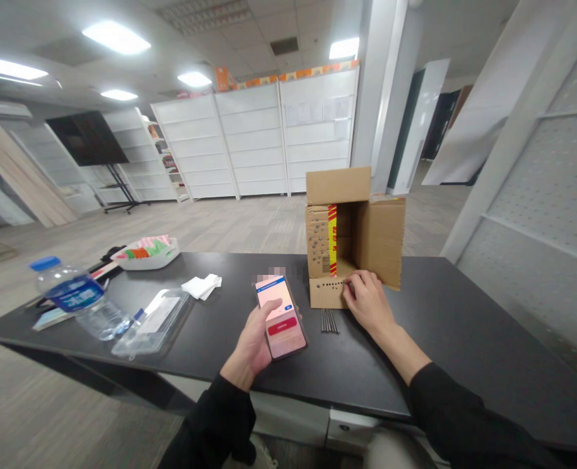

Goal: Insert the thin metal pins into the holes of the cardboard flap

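My left hand [256, 335] holds a smartphone [283, 326] with its lit screen up, the thumb lying over the screen. To the right stands an open cardboard box [386, 241], its opening facing me. My right hand [369, 299] is at the box's lower front flap [322, 296], fingers bent together against it near a row of dark dots. Whatever is between those fingertips is hidden. Several long, thin screws or nails [329, 321] lie side by side on the table just below the flap. Grey round spots dot the box's left flap [318, 238], beside yellow-and-red tape.
On the left of the dark table [415, 352] are a water bottle [81, 296], a clear plastic case [156, 322], white tissues [202, 286] and a white tray [146, 260] with colourful packets. White cabinets [249, 143] stand beyond, and a white panel [537, 228] rises at the right.
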{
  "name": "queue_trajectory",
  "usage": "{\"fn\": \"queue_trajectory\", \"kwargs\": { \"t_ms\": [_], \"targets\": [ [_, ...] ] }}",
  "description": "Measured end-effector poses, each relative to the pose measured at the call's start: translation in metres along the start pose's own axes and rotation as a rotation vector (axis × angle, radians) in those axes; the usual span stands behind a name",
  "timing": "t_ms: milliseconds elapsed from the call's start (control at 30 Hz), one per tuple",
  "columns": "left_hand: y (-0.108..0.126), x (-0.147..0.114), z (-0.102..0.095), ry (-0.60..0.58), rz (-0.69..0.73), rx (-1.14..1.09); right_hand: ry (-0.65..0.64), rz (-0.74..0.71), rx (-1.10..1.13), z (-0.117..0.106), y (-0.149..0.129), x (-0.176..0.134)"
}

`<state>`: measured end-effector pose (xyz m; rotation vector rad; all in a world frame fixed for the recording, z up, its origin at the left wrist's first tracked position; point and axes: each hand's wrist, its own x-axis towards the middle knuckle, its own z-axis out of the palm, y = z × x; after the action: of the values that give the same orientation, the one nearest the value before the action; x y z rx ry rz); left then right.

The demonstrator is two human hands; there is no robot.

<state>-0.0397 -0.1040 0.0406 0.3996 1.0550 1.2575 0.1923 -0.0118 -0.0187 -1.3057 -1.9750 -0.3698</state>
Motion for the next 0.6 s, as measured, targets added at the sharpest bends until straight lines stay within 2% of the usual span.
{"fn": "queue_trajectory", "kwargs": {
  "t_ms": [133,300,433,600],
  "targets": [
    [-0.0053,0.0018,0.0007,-0.018,0.117,0.066,0.000,-0.002,0.008,-0.0009,-0.0002,0.0003],
    [-0.0081,0.0032,0.0012,-0.005,0.145,0.111,-0.004,0.000,0.006,-0.0007,-0.0002,0.0003],
    [-0.0058,0.0030,0.0010,-0.017,0.113,0.128,-0.008,-0.003,-0.004,-0.0008,-0.0002,0.0001],
    [-0.0003,0.0031,0.0002,0.000,-0.033,0.039,-0.007,-0.010,-0.004,-0.0014,-0.0007,0.0006]
  ]
}}
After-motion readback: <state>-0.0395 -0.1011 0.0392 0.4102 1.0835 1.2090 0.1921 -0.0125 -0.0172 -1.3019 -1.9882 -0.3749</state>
